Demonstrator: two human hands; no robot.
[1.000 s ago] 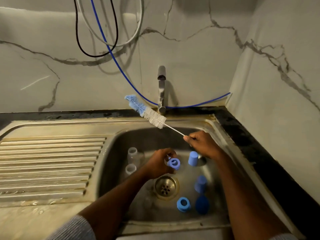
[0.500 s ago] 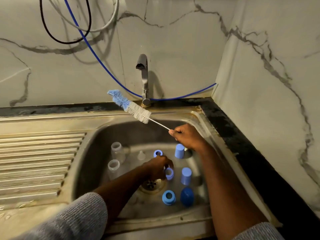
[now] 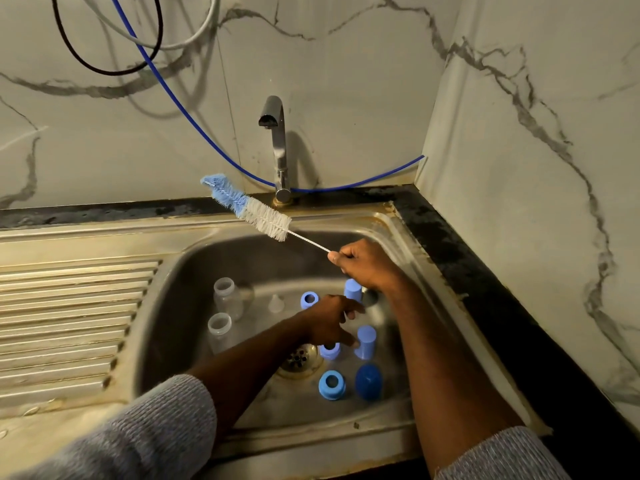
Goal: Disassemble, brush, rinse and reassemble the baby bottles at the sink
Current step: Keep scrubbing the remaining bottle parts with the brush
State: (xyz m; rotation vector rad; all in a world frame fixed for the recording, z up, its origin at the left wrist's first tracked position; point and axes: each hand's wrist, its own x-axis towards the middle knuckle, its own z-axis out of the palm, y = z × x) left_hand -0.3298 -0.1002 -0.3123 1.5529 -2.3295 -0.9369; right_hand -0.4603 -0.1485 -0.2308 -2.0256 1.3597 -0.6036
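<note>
Bottle parts stand in the steel sink (image 3: pixel 194 271). Two clear bottles (image 3: pixel 227 296) (image 3: pixel 220 327) are upright at its left, with a clear nipple (image 3: pixel 276 303) and a blue ring (image 3: pixel 309 299) behind my left hand. My left hand (image 3: pixel 327 322) hovers with spread fingers over another blue ring (image 3: pixel 329 351) by the drain (image 3: pixel 299 358); one fingertip reaches a light blue cap (image 3: pixel 366 341). My right hand (image 3: pixel 363 265) grips the wire handle of the bottle brush (image 3: pixel 256 211), whose head points up and left. Behind that hand stands another light blue cap (image 3: pixel 352 289).
Near the front of the basin stand a blue ring (image 3: pixel 331 384) and a dark blue dome cap (image 3: pixel 369 382). The faucet (image 3: pixel 277 147) rises behind the sink, and no water runs from it. A ribbed draining board (image 3: pixel 69 323) lies left. Blue hose (image 3: pixel 194 116) and cables hang on the marble wall.
My left hand carried the blue ring down beside the drain and its fingers have now spread toward the light blue cap. The right hand keeps the brush raised.
</note>
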